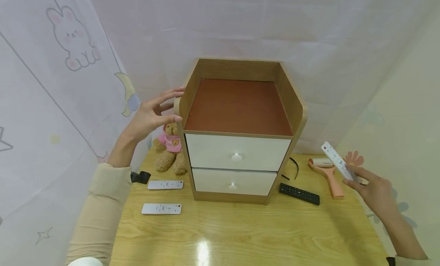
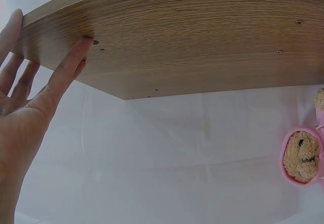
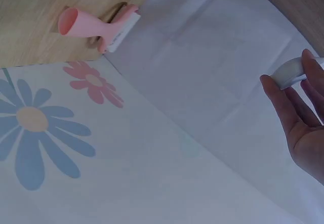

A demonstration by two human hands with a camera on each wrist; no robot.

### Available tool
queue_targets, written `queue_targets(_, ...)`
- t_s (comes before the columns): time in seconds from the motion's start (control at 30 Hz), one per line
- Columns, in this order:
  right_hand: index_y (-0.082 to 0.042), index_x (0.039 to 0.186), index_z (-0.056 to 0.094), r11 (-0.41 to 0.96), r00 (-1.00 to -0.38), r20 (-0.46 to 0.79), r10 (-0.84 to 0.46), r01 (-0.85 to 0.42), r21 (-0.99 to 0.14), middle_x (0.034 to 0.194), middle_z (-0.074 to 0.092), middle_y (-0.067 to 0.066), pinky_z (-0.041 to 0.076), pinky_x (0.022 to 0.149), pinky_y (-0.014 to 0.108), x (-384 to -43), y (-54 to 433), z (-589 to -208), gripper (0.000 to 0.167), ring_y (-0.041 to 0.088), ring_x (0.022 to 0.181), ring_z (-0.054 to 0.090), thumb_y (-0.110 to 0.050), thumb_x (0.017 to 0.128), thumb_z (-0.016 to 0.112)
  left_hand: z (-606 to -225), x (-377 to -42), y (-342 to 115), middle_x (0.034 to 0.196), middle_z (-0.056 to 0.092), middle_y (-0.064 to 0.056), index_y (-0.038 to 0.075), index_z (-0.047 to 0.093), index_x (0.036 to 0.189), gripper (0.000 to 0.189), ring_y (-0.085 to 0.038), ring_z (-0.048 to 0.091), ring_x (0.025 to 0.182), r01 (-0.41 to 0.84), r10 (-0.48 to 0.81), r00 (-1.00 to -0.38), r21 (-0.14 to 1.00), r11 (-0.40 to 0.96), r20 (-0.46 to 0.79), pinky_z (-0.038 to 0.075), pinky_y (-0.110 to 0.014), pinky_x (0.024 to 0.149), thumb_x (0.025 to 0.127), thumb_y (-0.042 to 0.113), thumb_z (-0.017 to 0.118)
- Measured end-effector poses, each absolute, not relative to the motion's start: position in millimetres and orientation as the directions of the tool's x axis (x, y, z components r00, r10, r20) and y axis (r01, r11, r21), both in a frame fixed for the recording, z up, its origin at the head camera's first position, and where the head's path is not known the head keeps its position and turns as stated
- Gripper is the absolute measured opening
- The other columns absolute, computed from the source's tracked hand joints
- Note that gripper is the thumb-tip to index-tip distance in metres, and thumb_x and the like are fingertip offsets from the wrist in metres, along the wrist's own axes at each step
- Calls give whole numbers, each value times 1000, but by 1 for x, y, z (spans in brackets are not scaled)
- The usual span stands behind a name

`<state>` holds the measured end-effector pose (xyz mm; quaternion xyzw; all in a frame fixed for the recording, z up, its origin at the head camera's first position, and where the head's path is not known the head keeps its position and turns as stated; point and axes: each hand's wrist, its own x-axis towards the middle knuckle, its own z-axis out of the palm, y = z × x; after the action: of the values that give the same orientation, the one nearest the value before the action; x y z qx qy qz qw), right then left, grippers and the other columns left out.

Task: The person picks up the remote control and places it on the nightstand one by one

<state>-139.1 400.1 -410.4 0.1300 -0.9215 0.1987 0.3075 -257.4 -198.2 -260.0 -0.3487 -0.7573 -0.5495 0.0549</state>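
My left hand (image 1: 148,115) touches the left side panel of a small wooden cabinet (image 1: 225,200) with white drawers. In the left wrist view, the fingers (image 2: 68,69) are fairly straight and spread against the panel's outer face and edge. Off to the right, my right hand (image 1: 372,189) pinches a white remote control (image 1: 338,161) by its lower end, tilted up above the table. Only the remote's rounded end (image 3: 291,73) shows clearly in the right wrist view, between thumb and fingers. Both drawers look closed; a brown shelf (image 1: 240,105) tops the cabinet.
Two white remotes, an upper one (image 1: 165,185) and a lower one (image 1: 161,209), lie left of the cabinet near a teddy bear (image 1: 172,143) in pink. To the right are a black remote (image 1: 299,193), a pink-handled lint roller (image 1: 330,174) and a thin black band (image 1: 295,168).
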Motion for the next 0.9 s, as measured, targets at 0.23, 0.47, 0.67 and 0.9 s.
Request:
queue_targets(0.23,9,112,66,888,-818,571,-68,-311,-339,98,63,37,30,38,12,-144,403,-380,47,-9,52,47,4,68,82,-257,-256,-197,154,35,1,6,47,142,59,-37,40,133,576,463,-765,796,183,447,52,-25,89,87,-3,68)
queue_targets(0.47,1,122,64,926,-875,485,-5,-187,-328,108,61,35,26,38,23,-151,402,-345,46,14,54,41,-14,81,78,-258,-255,-194,154,35,0,4,47,141,59,-34,38,135,582,469,-758,794,176,453,50,-24,92,87,-4,67)
queue_targets(0.67,-1,119,67,930,-865,502,4,-182,-320,103,62,35,24,39,24,-159,398,-311,45,12,54,38,-14,79,80,-258,-256,-193,153,35,1,5,47,142,59,-28,39,135,580,467,-762,794,181,450,46,-29,100,87,-4,68)
queue_targets(0.9,-1,118,68,927,-849,528,-37,-227,-299,106,62,35,25,41,20,-169,391,-276,45,-4,54,38,-13,77,82,-258,-256,-192,153,35,1,5,47,141,60,-24,38,136,576,464,-765,797,181,447,36,-42,109,86,-4,68)
